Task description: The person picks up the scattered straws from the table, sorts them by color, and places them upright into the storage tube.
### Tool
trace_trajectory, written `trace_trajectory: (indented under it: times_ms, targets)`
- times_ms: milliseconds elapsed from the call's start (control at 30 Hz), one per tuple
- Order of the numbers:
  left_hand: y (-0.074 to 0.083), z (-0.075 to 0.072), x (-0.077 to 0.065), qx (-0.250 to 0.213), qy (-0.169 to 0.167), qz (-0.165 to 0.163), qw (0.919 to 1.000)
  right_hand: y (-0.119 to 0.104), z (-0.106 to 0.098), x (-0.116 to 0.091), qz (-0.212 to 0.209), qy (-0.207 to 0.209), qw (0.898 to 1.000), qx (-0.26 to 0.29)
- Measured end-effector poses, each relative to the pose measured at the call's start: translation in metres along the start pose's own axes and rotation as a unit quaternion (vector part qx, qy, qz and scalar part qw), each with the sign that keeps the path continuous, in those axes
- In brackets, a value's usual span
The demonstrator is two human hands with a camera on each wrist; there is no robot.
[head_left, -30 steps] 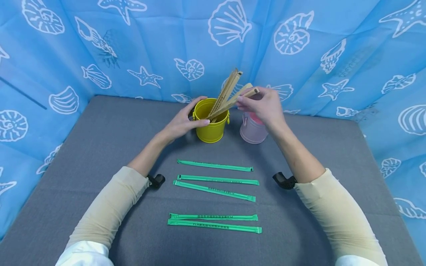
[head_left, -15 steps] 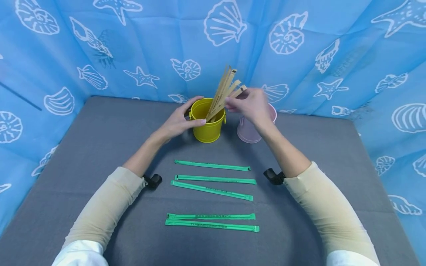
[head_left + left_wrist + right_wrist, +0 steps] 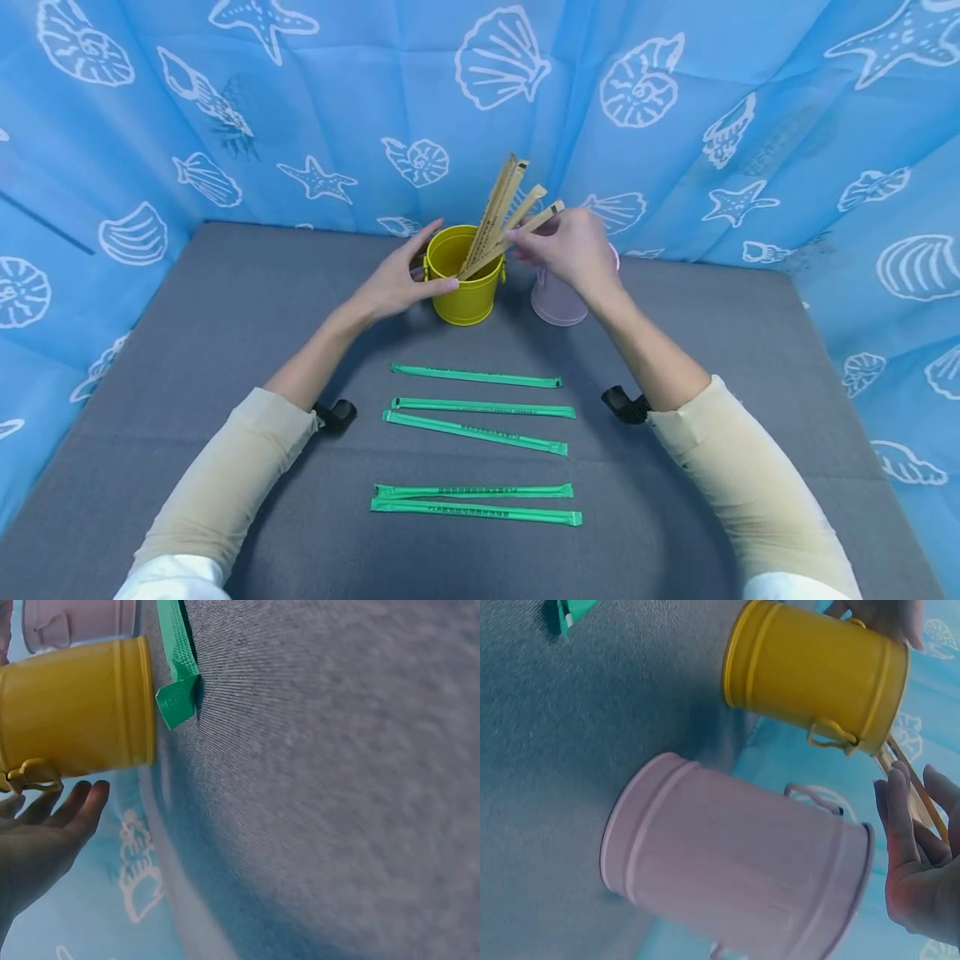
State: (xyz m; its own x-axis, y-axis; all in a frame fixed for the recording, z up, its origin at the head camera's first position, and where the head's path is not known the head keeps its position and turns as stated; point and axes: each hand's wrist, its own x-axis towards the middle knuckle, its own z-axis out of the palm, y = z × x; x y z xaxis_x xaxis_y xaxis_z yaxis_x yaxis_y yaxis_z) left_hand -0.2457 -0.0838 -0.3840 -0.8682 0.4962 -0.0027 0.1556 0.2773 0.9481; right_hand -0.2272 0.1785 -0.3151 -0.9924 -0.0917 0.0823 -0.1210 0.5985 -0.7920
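a bright yellow, round, metal-looking bucket [image 3: 461,308] stands upright on the gray cloth-covered counter [image 3: 750,333]. the left hand [image 3: 393,283] grips it around its left side, thumb across the front of the rim and fingers toward the back. a long, slim stick in a tan, paper-like printed wrapper [image 3: 542,218] leans over the bucket's right rim, lower end inside, and the right hand [image 3: 570,246] pinches it above that rim, thumb and fingertips closed on it. behind it, more tan wrapped sticks [image 3: 493,208] rise steeply from the bucket. a pale pink bucket [image 3: 558,302] stands just right of the yellow one, partly hidden by the right hand; five slim green wrapped sticks [image 3: 480,407] lie flat in front of the bucket, toward the person. the tan stick is probably very light and fairly stiff, its wrapper smooth enough to slip and likely to crease if squeezed hard. a gentle pinch on the shaft, below the flat crimped end, seems best; the bucket looks light enough to tip, so its rim is a sensible hold.
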Motion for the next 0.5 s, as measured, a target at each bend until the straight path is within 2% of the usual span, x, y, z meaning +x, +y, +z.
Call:
trace_trajectory:
  times_ms: [233, 300, 500]
  targets:
    - [-0.005, -0.002, -0.012, 0.013, 0.015, 0.002, 0.9998, 0.004, -0.015, -0.010, 0.031, -0.014, 0.998, -0.047]
    - [-0.005, -0.003, -0.015, 0.020, 0.019, 0.002, 0.9996, 0.006, -0.019, -0.013, 0.033, -0.011, 0.999, -0.038]
    - [-0.005, -0.007, -0.025, 0.030, 0.022, 0.001, 0.9993, 0.012, -0.032, -0.022, -0.001, 0.025, 0.999, -0.042]
